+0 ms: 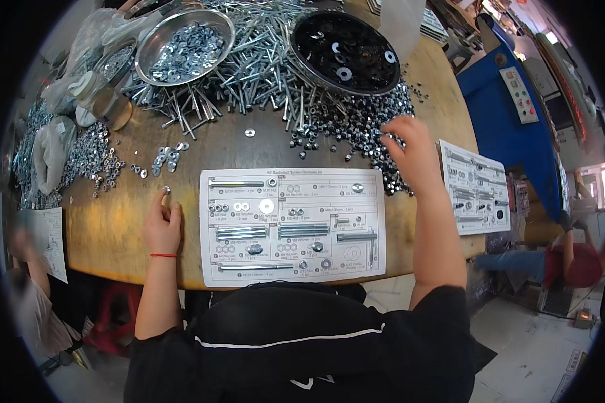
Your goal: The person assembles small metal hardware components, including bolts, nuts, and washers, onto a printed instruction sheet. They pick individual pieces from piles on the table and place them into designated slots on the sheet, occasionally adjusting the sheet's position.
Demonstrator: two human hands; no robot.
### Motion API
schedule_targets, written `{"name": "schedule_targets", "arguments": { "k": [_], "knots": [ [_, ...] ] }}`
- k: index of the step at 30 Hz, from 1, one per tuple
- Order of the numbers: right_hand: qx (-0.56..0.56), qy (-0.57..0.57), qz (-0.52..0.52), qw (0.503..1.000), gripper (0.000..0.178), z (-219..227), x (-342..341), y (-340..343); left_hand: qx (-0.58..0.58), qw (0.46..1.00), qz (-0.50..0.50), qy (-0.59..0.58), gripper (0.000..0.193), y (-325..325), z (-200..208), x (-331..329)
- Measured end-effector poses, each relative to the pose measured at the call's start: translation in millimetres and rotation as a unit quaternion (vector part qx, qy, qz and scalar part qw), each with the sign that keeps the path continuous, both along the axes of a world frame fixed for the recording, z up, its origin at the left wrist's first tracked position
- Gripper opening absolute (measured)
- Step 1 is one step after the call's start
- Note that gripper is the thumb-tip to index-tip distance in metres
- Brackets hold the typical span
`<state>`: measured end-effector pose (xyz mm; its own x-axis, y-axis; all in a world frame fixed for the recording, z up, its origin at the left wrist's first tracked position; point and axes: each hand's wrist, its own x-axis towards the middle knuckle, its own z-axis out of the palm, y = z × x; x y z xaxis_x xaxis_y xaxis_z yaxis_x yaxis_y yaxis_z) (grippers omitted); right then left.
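Note:
My left hand [163, 225], a red cord at its wrist, rests left of the printed sheet [296, 274]. A small shiny metal piece [167, 190] shows at its fingertips; whether it is a nut or a washer is unclear. My right hand [411, 148] is over the right side of the pile of dark nuts [376, 111], fingers curled together; what they hold is hidden. On the sheet, real hardware lies on printed outlines: a long bolt [257, 267], thick bolts [242, 233], a large washer [267, 206], several nuts [296, 212] and a dark L-shaped piece [357, 237].
Behind the sheet lies a heap of long bolts [262, 64], between a steel bowl of washers [144, 59] and a black bowl [299, 60]. Loose washers [169, 158] and a jar [111, 107] are at left. Another filled sheet [477, 225] lies at right; people work on both sides.

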<state>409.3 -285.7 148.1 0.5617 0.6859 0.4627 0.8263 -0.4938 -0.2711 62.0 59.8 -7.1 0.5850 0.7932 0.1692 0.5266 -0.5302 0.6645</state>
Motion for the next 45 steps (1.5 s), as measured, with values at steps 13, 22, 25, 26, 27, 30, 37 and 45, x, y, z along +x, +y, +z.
{"name": "schedule_targets", "arguments": {
  "k": [13,22,25,26,27,30,37,45],
  "knots": [
    [-0.139,0.143,-0.084,0.976,0.020,14.3,111.9,140.2,-0.032,0.999,0.010,-0.030,0.036,1.9,1.9,-4.3],
    [-0.194,0.110,-0.061,0.973,0.033,4.0,152.3,160.5,-0.042,0.999,0.012,-0.022,0.035,0.8,5.0,-4.2],
    [-0.236,0.108,-0.086,0.962,0.032,12.8,148.9,160.6,-0.046,0.999,0.024,-0.005,0.034,3.0,3.1,-2.8],
    [-0.231,0.092,-0.108,0.963,0.032,13.4,145.6,160.3,-0.045,0.999,0.022,-0.004,0.034,2.6,3.8,-3.8],
    [-0.225,0.075,-0.130,0.963,0.032,12.7,142.5,159.4,-0.045,0.999,0.021,-0.003,0.034,1.8,4.4,-4.8],
    [-0.243,0.053,-0.156,0.956,0.034,15.9,137.0,160.3,-0.041,0.999,0.021,0.005,0.032,2.0,6.4,-3.3],
    [-0.207,0.115,-0.125,0.964,0.023,16.9,146.3,158.8,-0.035,0.999,0.027,0.013,0.030,0.1,11.8,-1.2],
    [-0.108,0.121,-0.098,0.982,0.018,8.9,137.4,145.5,-0.028,0.999,0.028,0.020,0.028,-0.1,8.5,-4.0]
  ]
}}
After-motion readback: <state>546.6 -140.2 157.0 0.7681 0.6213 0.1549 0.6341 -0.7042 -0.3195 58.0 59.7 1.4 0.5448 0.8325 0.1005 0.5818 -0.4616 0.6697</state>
